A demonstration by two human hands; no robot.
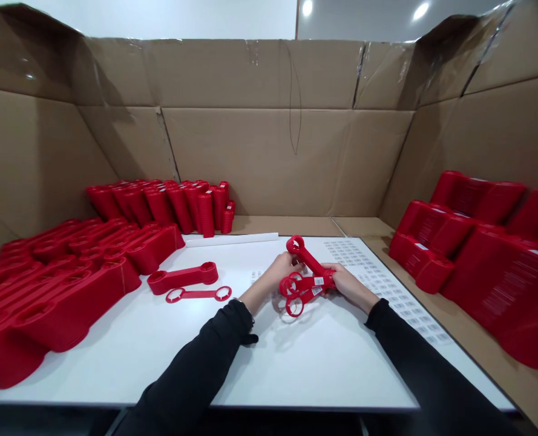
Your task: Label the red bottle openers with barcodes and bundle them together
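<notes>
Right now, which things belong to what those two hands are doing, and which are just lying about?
Being handled:
left hand
right hand
red plastic ring-ended tools with white labels

Lying about:
stacked red plastic pieces
white printed label sheet
white table
brown cardboard walls

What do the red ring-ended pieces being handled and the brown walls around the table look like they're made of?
The red ring-ended pieces look like moulded plastic, probably: an even, saturated red with a slight sheen and smooth, rounded edges. The brown wall looks like corrugated cardboard: matte, with creased folds and clear tape across a seam.
</notes>
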